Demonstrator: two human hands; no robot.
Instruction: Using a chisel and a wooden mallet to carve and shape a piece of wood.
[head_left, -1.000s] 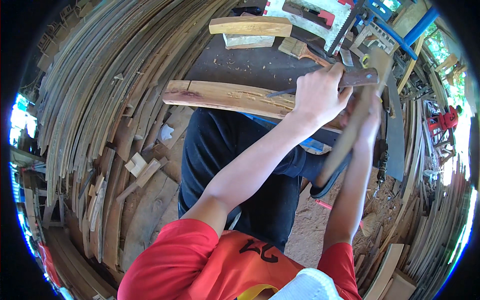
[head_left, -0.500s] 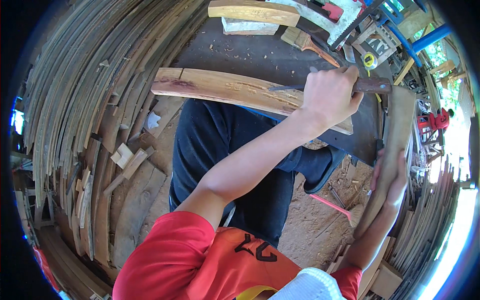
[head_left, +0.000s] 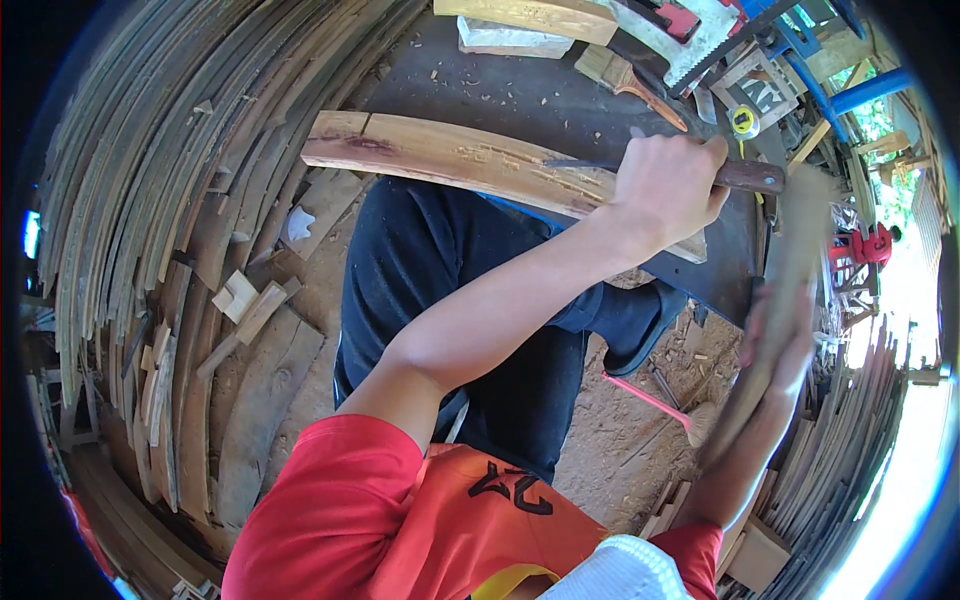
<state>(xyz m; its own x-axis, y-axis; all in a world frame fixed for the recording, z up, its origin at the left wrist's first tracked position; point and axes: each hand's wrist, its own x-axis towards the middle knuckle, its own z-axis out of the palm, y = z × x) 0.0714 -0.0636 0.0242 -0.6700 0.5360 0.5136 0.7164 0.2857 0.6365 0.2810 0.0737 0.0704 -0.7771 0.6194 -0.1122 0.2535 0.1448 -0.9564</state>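
My left hand is closed around a chisel; its dark wooden handle sticks out to the right. The thin blade points left and lies low over a rough, chipped groove in a long pale wooden board. That board lies across the dark work surface, just beyond my knees. In my right hand, fingers wrapped round it, is a long wooden club, blurred by motion. Its upper end stands beside the chisel handle's butt; whether they touch is hard to tell.
Behind the board on the dark work surface are a paintbrush, a handsaw, a tape measure and a wood block. Stacked planks line the left; more timber stands at right. A pink-handled brush lies on the ground.
The club has shifted slightly at the chisel's butt and is now blurred. My left hand keeps its grip on the chisel over the groove. The whole view has tilted a little.
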